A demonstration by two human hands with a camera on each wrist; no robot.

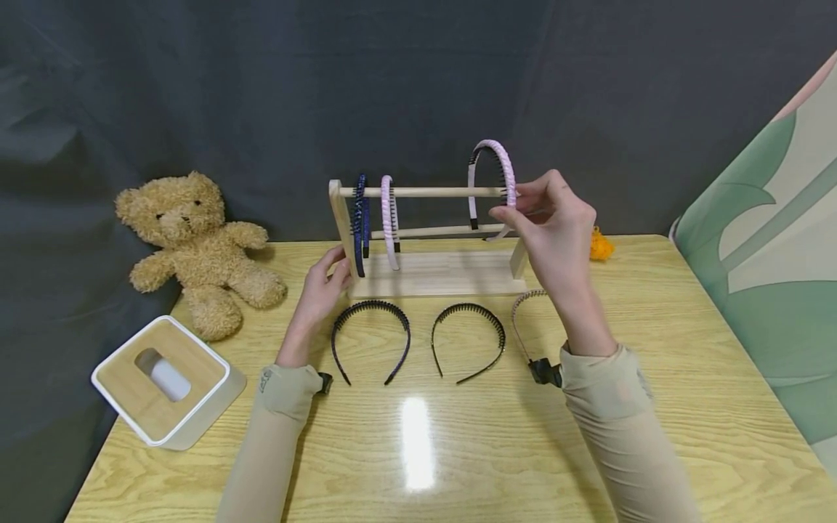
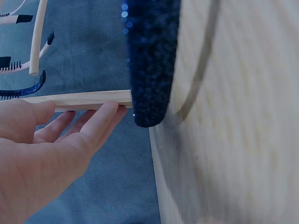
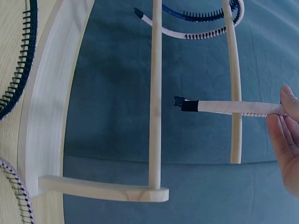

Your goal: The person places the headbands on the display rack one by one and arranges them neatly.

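Sleeves [image 1: 631, 428] nearest, 4 and 7 o'clock. My right hand [image 1: 552, 229] pinches pink headband [image 1: 507, 168], about 1:30, by upper bar [image 1: 431, 192]. Left hand [image 1: 322, 290], loose-fingered, touches rack [image 1: 445, 272], 8:30. Step seems hanging; next calls for seating, releasing.

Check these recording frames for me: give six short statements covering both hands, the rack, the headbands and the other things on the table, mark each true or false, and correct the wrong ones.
1. The right hand pinches a pink headband. True.
2. The left hand is well apart from the rack. False: it touches the rack's left end.
3. Two dark headbands lie on the table in front of the rack. True.
4. The white box has a wooden top. True.
5. The teddy bear is right of the rack. False: it is on the left.
6. The hanging headbands near the rack's left end are all yellow. False: they are dark blue and pink.
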